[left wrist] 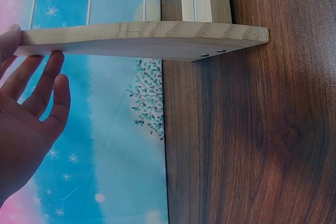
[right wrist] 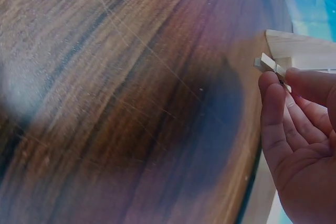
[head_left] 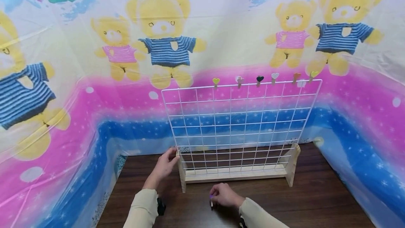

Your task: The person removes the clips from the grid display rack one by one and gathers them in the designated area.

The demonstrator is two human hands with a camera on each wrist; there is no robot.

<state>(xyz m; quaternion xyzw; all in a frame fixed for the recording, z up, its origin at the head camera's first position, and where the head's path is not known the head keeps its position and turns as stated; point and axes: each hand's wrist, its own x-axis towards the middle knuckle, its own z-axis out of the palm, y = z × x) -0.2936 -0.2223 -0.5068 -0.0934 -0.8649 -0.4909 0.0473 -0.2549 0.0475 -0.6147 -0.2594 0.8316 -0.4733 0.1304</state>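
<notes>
Head view, taken from left to right: the left hand (head_left: 162,165) is placed at the wooden left upright (head_left: 181,175) of a stand. Left wrist view shows its thumb at the upright's edge and fingertips touching the outer face, fingers partly bent. Two screws (left wrist: 220,51) sit in that face, beyond this grip toward the foot.

To the right of that grip, the right hand (head_left: 224,194) pinches a small wooden clip (right wrist: 269,63) between thumb and forefinger, one end projecting past the fingertips; a purple part shows there in the head view. The clip is in front of the base board (head_left: 235,178), apart from the white wire grid (head_left: 245,124). Whether it touches the dark table (head_left: 190,208) beneath cannot be told.

Above the pinch, heart-topped clips stand along the grid's top wire, in order: yellow-green (head_left: 216,81), pinkish (head_left: 240,81), black (head_left: 260,79), white (head_left: 275,76), orange (head_left: 296,76), yellow-green. Well to the right of the pinch stands the right upright (head_left: 292,166). Behind both hands hangs a bear-print backdrop (head_left: 221,27).
</notes>
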